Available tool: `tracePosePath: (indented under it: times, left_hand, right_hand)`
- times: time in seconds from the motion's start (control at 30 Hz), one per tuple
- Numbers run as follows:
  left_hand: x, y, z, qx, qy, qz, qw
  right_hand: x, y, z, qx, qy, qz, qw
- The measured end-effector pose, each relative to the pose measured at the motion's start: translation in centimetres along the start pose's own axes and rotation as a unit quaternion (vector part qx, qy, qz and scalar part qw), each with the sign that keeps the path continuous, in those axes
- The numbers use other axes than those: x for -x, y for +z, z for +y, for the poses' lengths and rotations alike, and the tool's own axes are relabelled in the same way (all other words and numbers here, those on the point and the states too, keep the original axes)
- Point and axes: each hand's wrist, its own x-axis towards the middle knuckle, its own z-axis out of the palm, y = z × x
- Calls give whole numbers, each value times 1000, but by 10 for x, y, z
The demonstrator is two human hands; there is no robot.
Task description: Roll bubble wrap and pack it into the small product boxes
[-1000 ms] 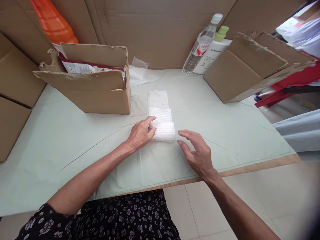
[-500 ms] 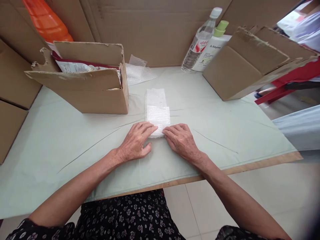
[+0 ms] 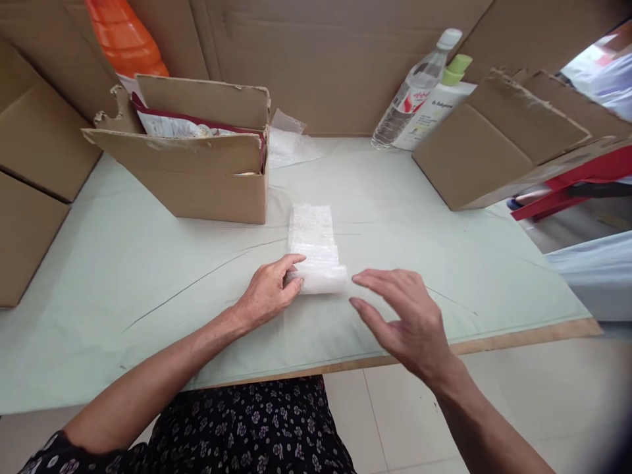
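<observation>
Bubble wrap lies as a narrow strip on the pale green counter, its long axis running straight away from the person, the near end rolled or folded over into a thicker wad. The left hand is at that near end from the left side, fingers curled around the edge of the roll and gripping it, so it is the hand in contact. The right hand hovers just to the right of the roll, fingers spread and released, holding nothing, with a small gap between its fingertips and the wrap; the roll lies to its left and slightly farther off. Beyond the far end of the strip, to the left, stands an open cardboard box with packets inside, near the strip but not touching it. A loose scrap of clear wrap lies behind that box. Farther right, against the cardboard back wall, lean a clear water bottle and a white lotion bottle with a green cap, beside a second cardboard box lying on its side. Nothing lies between either hand and the roll.
</observation>
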Motion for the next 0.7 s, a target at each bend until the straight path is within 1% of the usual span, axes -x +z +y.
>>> tracePosePath:
  times: [0.03,0.07,0.13,0.17,0.23,0.3,0.37,0.4,0.47,0.53,0.6,0.63,0.7]
  left_hand:
    - [-5,0,0,-9,-5,-4,1000]
    - [-11,1,-1,-23,-6,-5,1000]
    - [-19,3,-2,-57,0,8,998]
    - [-22,5,-3,-75,11,26,997]
    - [-21,6,-5,-99,61,74,990]
    - [-13,4,-7,-112,141,97,979]
    - [0,0,-9,-118,207,79,968]
    - [8,-2,-8,-116,223,60,966]
    - [24,-6,-7,-91,212,22,973]
    - [37,-9,-4,-52,165,1,985]
    - [43,-11,-2,-30,117,-10,993]
    - [43,-11,-1,-33,100,-14,994]
    - [38,-10,-2,-64,77,-20,995]
  right_hand:
    - [2,4,0,24,-38,-11,999]
    - [3,10,0,50,-66,-37,996]
    - [3,26,6,105,-91,-83,987]
    - [1,34,10,129,-93,-91,983]
    - [-3,47,18,149,-95,-83,981]
    - [-7,51,24,130,-91,-75,984]
    - [-7,47,25,85,-76,-92,989]
    - [-6,43,24,55,-66,-110,990]
    - [-2,34,21,-13,-41,-155,987]
    - [3,26,16,-73,-15,-202,977]
    - [7,22,11,-100,-4,-231,968]
    - [8,21,9,-91,-6,-230,969]
    - [9,22,2,-30,-17,-191,981]
